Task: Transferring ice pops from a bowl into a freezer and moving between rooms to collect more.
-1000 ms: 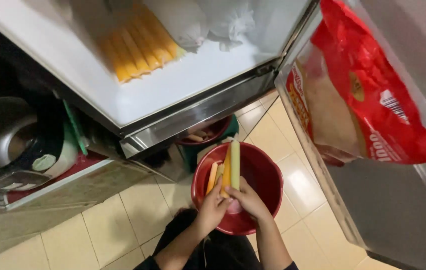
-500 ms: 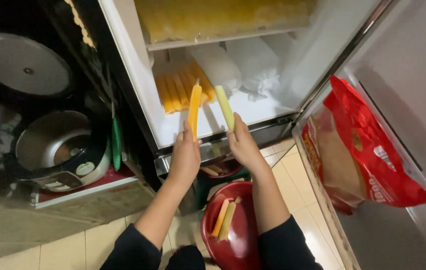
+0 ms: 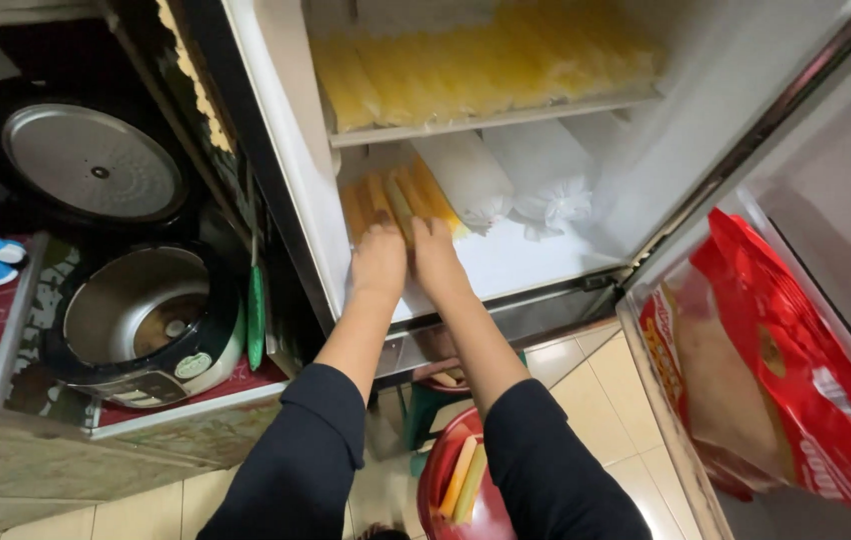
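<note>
Both my arms reach into an open freezer compartment (image 3: 546, 265). My left hand (image 3: 379, 262) and my right hand (image 3: 437, 256) rest side by side on a row of long orange and yellow ice pops (image 3: 396, 200) lying on the frosty lower floor. Each hand's fingers press on a stick at the row's near end. On the floor below sits a red basin (image 3: 443, 480) holding two more sticks, one orange and one pale green (image 3: 464, 482). The upper shelf carries a packed stack of yellow ice pops (image 3: 486, 65).
White frozen bags (image 3: 506, 180) lie right of the row. A red snack bag (image 3: 786, 370) fills the open door's shelf at right. An open rice cooker (image 3: 141, 320) with raised lid (image 3: 91, 160) stands on a cabinet at left. Tiled floor below.
My hands carried two sticks up from the red basin, held them before the freezer, and now lay them down on the row inside. The view has tilted up toward the freezer.
</note>
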